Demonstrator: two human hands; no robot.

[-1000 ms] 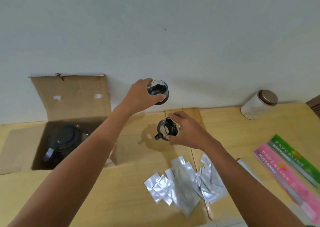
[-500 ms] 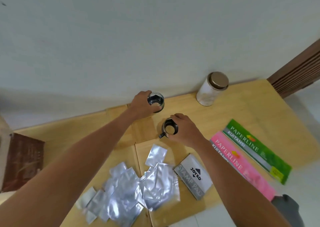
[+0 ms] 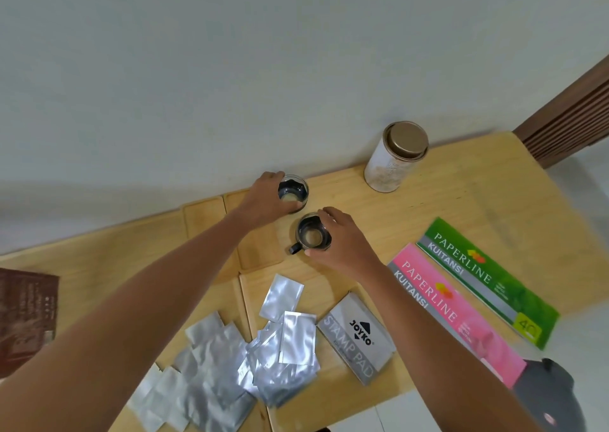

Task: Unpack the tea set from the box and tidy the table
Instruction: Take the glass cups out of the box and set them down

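Two glass cups sit side by side on a wooden table [image 3: 461, 207] near the wall, each grasped from above by one hand. The left hand [image 3: 267, 197] curls its fingers round the far cup [image 3: 293, 193], which stands left of the tin [image 3: 395, 158] and nearer the wall; the right hand [image 3: 342, 240] wraps the near cup [image 3: 309, 237], just in front of the far one and farther from the tin. The near cup's dark handle points left and toward the viewer, away from the right palm, so letting go looks to need only a lift of the fingers. Both cups stand upright and appear to rest on the table, close together but apart. In front of the tin lie a green pad [image 3: 487, 280] and a pink pad [image 3: 451, 309], both printed "PAPERLINE KUITANSI"; the green one shows "40". Left of them a grey box [image 3: 356, 336] reads "JOYKO STAMP PAD", beside loose silver sachets [image 3: 230, 365]. The tin's label cannot be read.
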